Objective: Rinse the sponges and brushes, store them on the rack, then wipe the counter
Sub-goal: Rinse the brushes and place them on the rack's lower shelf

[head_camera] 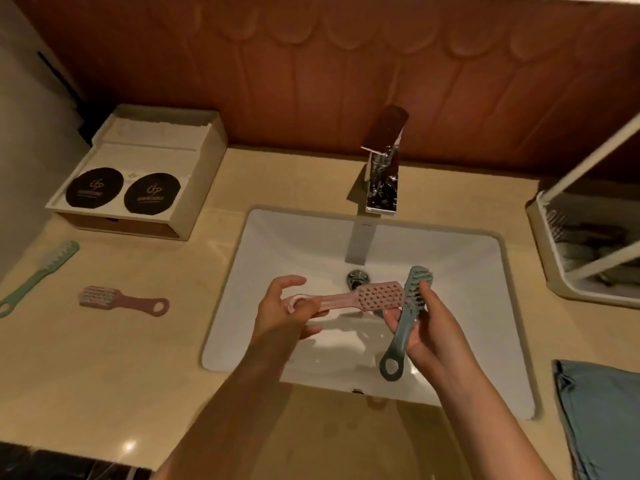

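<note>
1. Holding two brushes over the sink [277,237]: left hand [287,306] pinches the pink brush [377,297] by its handle end. Right hand [433,330] grips the grey-blue brush [401,330] mid-handle, head up.
2. Brush heads meet below the faucet [381,178], probably so drips land in the basin. Cannot tell if water is running.
3. Green brush [41,268] and mauve brush [117,299] lie on the counter [138,375] to the left, apparently awaiting rinsing. Rack [554,258] stands right.
</note>
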`<state>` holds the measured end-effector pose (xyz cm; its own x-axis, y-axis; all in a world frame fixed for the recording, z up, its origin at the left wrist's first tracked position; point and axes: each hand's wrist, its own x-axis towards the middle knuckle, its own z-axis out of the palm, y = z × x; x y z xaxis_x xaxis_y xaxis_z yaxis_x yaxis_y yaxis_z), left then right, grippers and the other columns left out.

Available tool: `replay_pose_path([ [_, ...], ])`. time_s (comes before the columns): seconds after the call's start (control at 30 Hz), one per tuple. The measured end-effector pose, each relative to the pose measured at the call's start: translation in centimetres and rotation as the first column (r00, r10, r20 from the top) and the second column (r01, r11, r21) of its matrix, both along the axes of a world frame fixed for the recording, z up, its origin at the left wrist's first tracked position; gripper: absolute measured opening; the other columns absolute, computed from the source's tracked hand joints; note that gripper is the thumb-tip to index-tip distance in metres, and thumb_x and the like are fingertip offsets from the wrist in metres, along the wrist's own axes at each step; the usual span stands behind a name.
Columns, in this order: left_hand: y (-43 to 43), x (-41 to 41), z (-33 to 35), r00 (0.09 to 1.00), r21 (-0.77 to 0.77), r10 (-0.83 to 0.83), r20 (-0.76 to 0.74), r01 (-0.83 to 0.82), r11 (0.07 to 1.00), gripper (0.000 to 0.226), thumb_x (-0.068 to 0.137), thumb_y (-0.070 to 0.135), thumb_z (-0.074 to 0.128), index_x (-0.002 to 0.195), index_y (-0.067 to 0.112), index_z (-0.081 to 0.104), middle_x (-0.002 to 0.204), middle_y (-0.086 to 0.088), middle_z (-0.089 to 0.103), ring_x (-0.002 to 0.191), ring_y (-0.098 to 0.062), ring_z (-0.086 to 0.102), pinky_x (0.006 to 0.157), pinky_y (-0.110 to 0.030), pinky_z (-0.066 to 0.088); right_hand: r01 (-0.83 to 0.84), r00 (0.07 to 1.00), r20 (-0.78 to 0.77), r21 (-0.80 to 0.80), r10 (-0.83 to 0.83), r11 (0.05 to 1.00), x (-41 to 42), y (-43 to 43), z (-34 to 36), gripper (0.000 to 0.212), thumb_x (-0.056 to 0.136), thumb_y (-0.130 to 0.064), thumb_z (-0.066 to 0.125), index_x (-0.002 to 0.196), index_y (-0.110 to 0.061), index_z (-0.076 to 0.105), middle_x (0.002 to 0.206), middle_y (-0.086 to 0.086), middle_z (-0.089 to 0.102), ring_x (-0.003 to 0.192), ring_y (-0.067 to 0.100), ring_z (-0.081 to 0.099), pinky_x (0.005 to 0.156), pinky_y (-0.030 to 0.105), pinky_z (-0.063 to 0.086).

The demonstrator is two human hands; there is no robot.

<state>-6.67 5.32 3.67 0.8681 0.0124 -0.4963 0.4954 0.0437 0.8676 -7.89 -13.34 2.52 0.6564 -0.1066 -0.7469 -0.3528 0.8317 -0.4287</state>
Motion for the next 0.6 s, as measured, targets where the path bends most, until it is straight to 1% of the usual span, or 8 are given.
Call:
replay_pose_path([
  [0.07,-1.9,0.0,0.5,0.978,0.085,-0.210,0.008,0.209,0.974,0.028,0.087,0.006,0.060,0.113,0.016,0.054,0.088,-0.012,0.068,0.080,-0.017,0.068,0.066,-0.023,0.057,0.038,0.999,0.010,-0.010,-0.038,0.999,-0.7,-2.3,0.2,0.048,0.095,-0.027,0.048,0.137,-0.008,0.040,0.125,0.022,0.056,0.105,0.032,0.060,0.055,0.029,0.057],
  [0.17,-4.7,0.4,1.3,0.880,0.120,-0.475,-0.019,0.474,0.872,0.020,0.089,0.018,0.059,0.109,0.019,0.059,0.074,-0.005,0.068,0.066,-0.012,0.063,0.061,-0.020,0.051,0.061,0.998,0.037,-0.022,-0.060,0.998,-1.3,-4.9,0.6,0.045,0.095,-0.027,0.046,0.136,-0.008,0.041,0.127,0.020,0.056,0.104,0.028,0.060,0.055,0.025,0.057],
  [0.23,-7.2,0.8,1.6,0.795,0.163,-0.604,-0.062,0.605,0.779,0.016,0.091,0.032,0.054,0.103,0.024,0.061,0.082,-0.002,0.070,0.072,-0.013,0.066,0.066,-0.021,0.051,0.072,0.996,0.049,-0.028,-0.071,0.997,-1.7,-6.6,0.9,0.046,0.095,-0.028,0.046,0.136,-0.008,0.042,0.129,0.019,0.055,0.101,0.026,0.060,0.055,0.023,0.056],
  [0.3,-9.8,1.2,1.8,0.707,0.228,-0.698,-0.115,0.702,0.675,0.027,0.094,0.041,0.045,0.105,0.022,0.060,0.088,0.000,0.067,0.077,-0.013,0.064,0.070,-0.022,0.051,0.081,0.995,0.062,-0.041,-0.079,0.996,-1.8,-8.1,1.1,0.045,0.096,-0.029,0.045,0.135,-0.006,0.043,0.128,0.018,0.055,0.099,0.023,0.060,0.055,0.021,0.055],
  [0.37,-12.7,1.2,2.0,0.658,0.229,-0.740,-0.138,0.748,0.623,0.035,0.095,0.043,0.039,0.107,0.017,0.059,0.087,0.001,0.062,0.075,-0.011,0.060,0.069,-0.022,0.050,0.098,0.992,0.085,-0.059,-0.093,0.993,-2.1,-9.8,1.3,0.042,0.096,-0.029,0.044,0.131,-0.006,0.046,0.117,0.016,0.061,0.097,0.021,0.061,0.056,0.021,0.055],
  [0.43,-15.5,0.9,2.0,0.657,0.209,-0.743,-0.128,0.750,0.627,0.039,0.096,0.042,0.039,0.106,0.011,0.060,0.089,-0.004,0.063,0.078,-0.016,0.061,0.071,-0.026,0.052,0.099,0.989,0.117,-0.094,-0.088,0.991,-2.6,-11.5,1.5,0.038,0.096,-0.028,0.044,0.128,-0.007,0.048,0.108,0.013,0.063,0.097,0.020,0.063,0.061,0.024,0.056],
  [0.53,-18.2,0.2,1.3,0.708,0.206,-0.703,-0.072,0.700,0.684,0.041,0.095,0.041,0.044,0.101,0.004,0.060,0.095,-0.017,0.067,0.087,-0.029,0.064,0.082,-0.041,0.054,0.094,0.986,0.148,-0.142,-0.073,0.985,-3.0,-12.9,1.7,0.036,0.097,-0.025,0.043,0.126,-0.005,0.049,0.112,0.013,0.063,0.099,0.021,0.063,0.078,0.029,0.053],
  [0.6,-20.2,-0.5,1.1,0.761,0.169,-0.647,-0.039,0.644,0.746,0.036,0.095,0.038,0.045,0.096,0.006,0.061,0.085,-0.009,0.067,0.077,-0.018,0.064,0.073,-0.031,0.054,0.096,0.982,0.177,-0.206,-0.059,0.974,-3.5,-14.4,2.1,0.030,0.097,-0.022,0.042,0.119,-0.006,0.054,0.111,0.013,0.064,0.097,0.021,0.063,0.080,0.031,0.051],
])
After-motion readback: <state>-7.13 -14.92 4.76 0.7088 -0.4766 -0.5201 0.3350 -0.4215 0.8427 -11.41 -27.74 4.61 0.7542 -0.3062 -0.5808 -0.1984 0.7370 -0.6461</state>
